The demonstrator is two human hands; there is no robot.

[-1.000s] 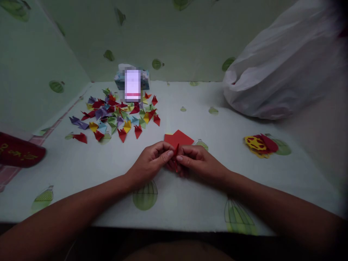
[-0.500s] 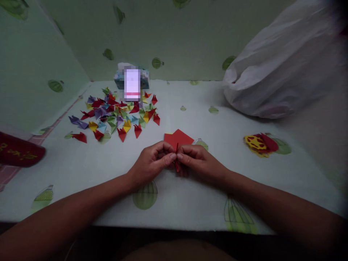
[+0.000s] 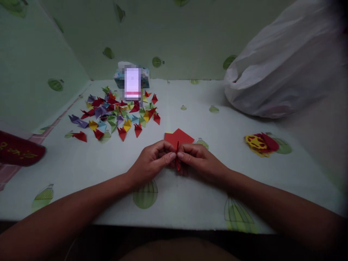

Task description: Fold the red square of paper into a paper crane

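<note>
Near the tabletop's front edge, your left hand (image 3: 152, 161) and right hand (image 3: 198, 161) pinch a red paper (image 3: 177, 159) between closed fingertips, apparently mid-fold; next, press the crease firmly.

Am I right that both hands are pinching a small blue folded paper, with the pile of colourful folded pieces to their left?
Not quite: the folded paper pinched between the left hand and right hand is red, not blue, as the head view shows. The pile of colourful folded pieces does lie to their left.
</note>
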